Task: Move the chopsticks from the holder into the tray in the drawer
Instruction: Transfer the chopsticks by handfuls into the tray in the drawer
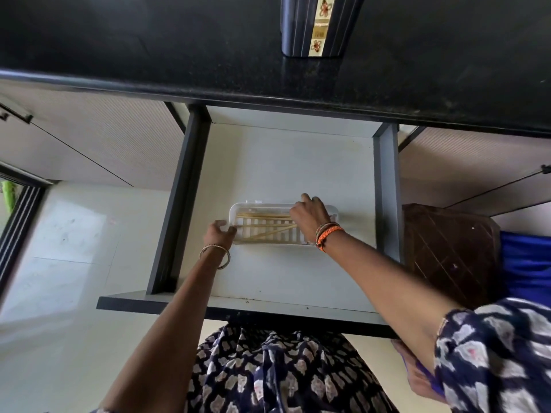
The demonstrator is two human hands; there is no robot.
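Note:
A white slotted tray lies in the middle of the open white drawer. Several pale wooden chopsticks lie lengthwise in it, and one lies slanted across the slots. My left hand grips the tray's left end. My right hand is curled over the tray's right part, fingers down on the chopsticks' ends; whether it pinches them is hidden. The dark ribbed holder with a gold floral strip stands on the black countertop above the drawer.
The drawer has dark side rails and a front panel close to my body. Closed cabinet fronts flank it. A brown quilted object and blue cloth sit at the right. Pale floor tiles lie at the left.

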